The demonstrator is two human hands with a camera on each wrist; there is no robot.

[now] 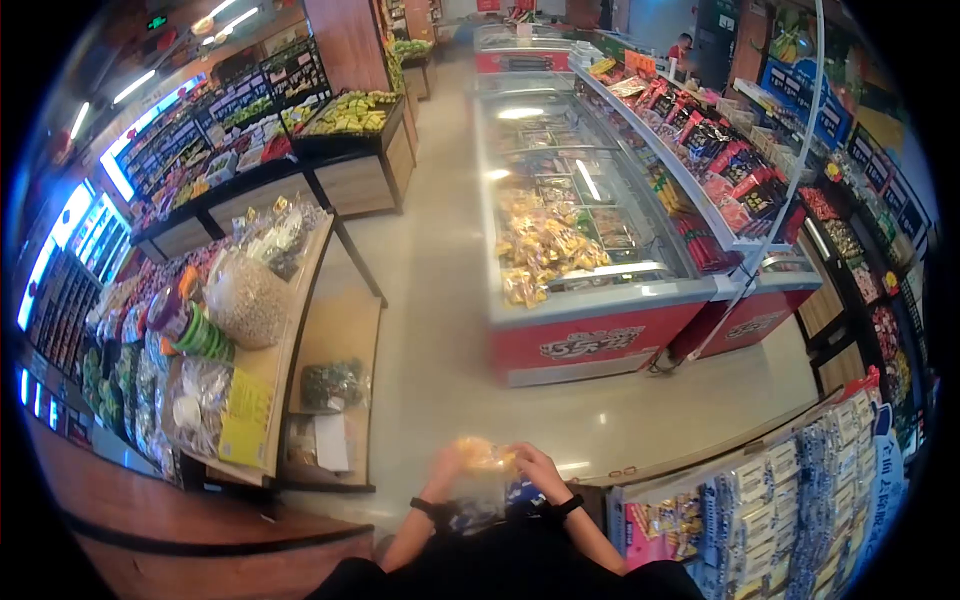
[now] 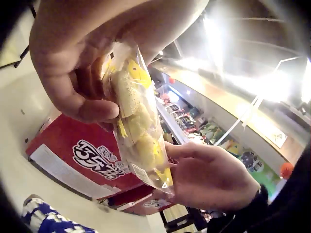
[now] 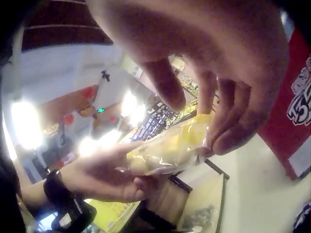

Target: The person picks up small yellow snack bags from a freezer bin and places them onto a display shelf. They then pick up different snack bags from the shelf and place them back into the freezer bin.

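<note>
Lit from ceiling tubes [image 1: 134, 86] at far left, glinting off freezer glass [image 1: 525, 113], blown out white in both wrist views, blurred over the near packet [image 1: 487, 456], bent and blackened round the edges

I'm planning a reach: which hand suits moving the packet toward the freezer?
Probably the right hand: it touches the right end of the packet, and the red-fronted freezer stands ahead, toward that side.

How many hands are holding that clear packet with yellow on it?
2: the left hand grips one end of the packet, and the right hand holds the opposite end.
</note>
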